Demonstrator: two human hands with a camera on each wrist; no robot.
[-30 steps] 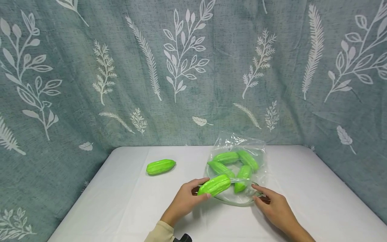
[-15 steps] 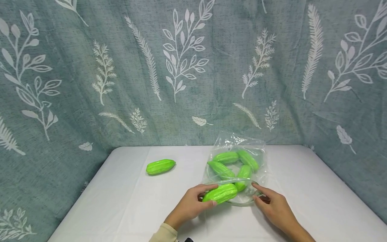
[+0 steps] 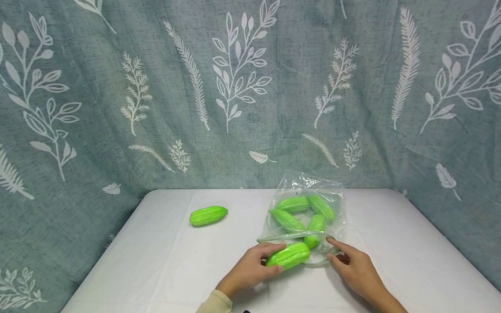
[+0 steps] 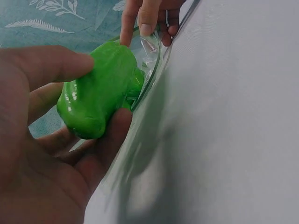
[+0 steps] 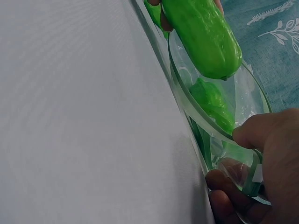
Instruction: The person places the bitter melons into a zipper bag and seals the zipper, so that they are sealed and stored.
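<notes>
My left hand (image 3: 254, 266) grips a bright green, ridged bitter melon (image 3: 289, 255), thumb on the near side and fingers on the far side. In the right wrist view, the free end of this bitter melon (image 5: 208, 44) hangs over the bag's mouth. A clear zip-top bag (image 3: 309, 180) lies on the table with several more green bitter melons (image 3: 287, 221) inside. With thumb and fingers, my right hand (image 3: 354, 265) pinches the right side of the bag's opening. The bag's rim (image 5: 205, 114) stands spread apart in the right wrist view.
One more bitter melon (image 3: 208, 216) lies loose on the white tabletop (image 3: 188, 269), left of the bag. Behind the table's far edge hangs a grey-green curtain (image 3: 242, 143) with white leaf prints.
My left hand has moved right and toward me with the bitter melon, lowering it to the bag's mouth. The bag's upper rim now shows above it. My right hand has stayed in place.
</notes>
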